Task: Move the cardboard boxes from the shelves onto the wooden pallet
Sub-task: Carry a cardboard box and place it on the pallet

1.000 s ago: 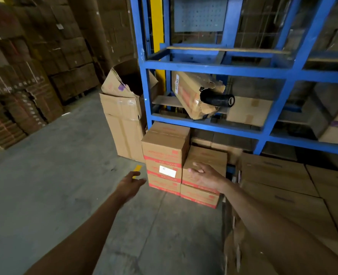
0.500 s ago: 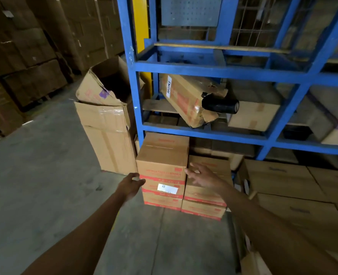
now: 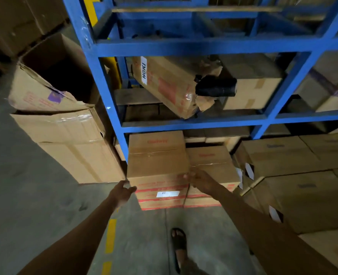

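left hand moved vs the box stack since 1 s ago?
Yes. The left hand has closed in rightward on the top box of the stack, now at its near-left corner.

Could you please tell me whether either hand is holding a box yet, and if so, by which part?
Nothing is gripped yet. The left hand and right hand reach the top box at its front lower corners.

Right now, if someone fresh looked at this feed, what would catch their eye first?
Probably the blue shelf frame filling the upper view, with a torn box tilted on its middle level and a black roll poking from its ripped end. Below, the left hand and right hand reach either side of the top box of a small floor stack. A crushed open carton leans left of the frame.
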`<state>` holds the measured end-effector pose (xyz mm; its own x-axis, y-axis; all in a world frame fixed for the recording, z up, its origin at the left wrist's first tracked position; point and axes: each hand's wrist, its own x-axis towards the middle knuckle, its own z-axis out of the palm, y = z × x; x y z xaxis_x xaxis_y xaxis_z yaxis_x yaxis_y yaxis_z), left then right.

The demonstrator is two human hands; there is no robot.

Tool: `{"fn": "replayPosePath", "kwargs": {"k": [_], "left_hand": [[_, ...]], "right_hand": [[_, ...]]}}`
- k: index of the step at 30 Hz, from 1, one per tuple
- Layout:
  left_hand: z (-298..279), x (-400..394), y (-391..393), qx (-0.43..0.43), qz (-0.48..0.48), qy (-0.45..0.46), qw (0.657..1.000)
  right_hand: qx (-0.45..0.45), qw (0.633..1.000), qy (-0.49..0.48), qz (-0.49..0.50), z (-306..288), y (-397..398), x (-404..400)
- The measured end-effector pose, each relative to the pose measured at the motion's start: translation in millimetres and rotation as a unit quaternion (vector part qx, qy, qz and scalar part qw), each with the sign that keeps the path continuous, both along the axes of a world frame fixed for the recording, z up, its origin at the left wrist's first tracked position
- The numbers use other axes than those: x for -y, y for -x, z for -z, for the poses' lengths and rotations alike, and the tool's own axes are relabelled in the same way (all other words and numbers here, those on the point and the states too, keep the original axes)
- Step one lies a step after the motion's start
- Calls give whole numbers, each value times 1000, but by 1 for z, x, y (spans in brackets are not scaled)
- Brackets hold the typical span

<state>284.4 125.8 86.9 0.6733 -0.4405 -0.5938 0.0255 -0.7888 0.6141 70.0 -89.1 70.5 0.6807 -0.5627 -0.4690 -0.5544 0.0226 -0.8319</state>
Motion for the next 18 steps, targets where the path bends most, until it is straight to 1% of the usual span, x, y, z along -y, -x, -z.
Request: {"fn": "replayPosePath", "kwargs": {"k": [3,5,7,9,13,15,18], "left_hand": [[35,48,-41,-17,0,-15,1000],[56,76,-68,-19,-2,-30,999],[78,103,-94,-20,8,-55,998],[102,134,-124,-26,14,-85,996],[146,178,-170,-28,7,-110,994],[167,196,-185,-28,-14,-114,993],[180,208,-188,-18,-57,-131,990]], "right_hand": [[-52,997,-42,32,23,-36,36],[-85,996,-31,21,35,-59,61],[-98,994,-37,39,60,-79,91],[-108,991,-56,62,79,-102,118],[-100,989,-97,48,112,-140,162],[-98,987,-111,66,131,-156,179],[-101,980,-156,65,148,-167,184]]}}
